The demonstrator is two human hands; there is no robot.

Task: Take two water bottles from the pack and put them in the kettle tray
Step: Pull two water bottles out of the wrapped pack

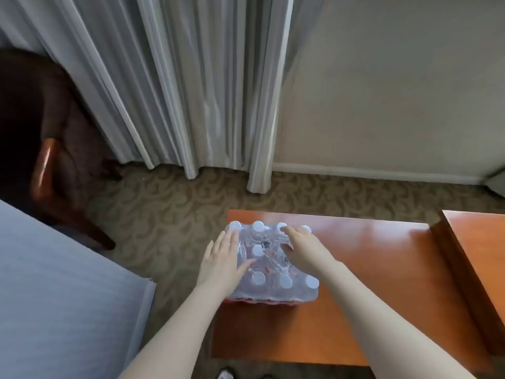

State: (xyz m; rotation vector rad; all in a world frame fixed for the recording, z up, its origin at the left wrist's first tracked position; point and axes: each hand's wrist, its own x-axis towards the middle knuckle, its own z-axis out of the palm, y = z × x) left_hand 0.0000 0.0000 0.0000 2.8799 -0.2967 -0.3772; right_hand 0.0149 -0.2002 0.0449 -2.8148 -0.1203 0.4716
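A shrink-wrapped pack of water bottles (pixel 273 285) with white caps stands on the left end of an orange wooden table (pixel 369 255). My left hand (pixel 224 258) lies flat on the pack's left side, fingers spread, thumb across the plastic. My right hand (pixel 300 250) rests on the top of the pack, fingers reaching toward the far row of caps and pressing into the wrap. Neither hand holds a bottle. No kettle tray is in view.
A second, higher wooden surface (pixel 481 247) adjoins the table at the right. A bed with grey cover (pixel 54 296) is at the left, a dark chair (pixel 49 160) behind it. Grey curtains (pixel 177 91) hang at the back over patterned carpet (pixel 169 214).
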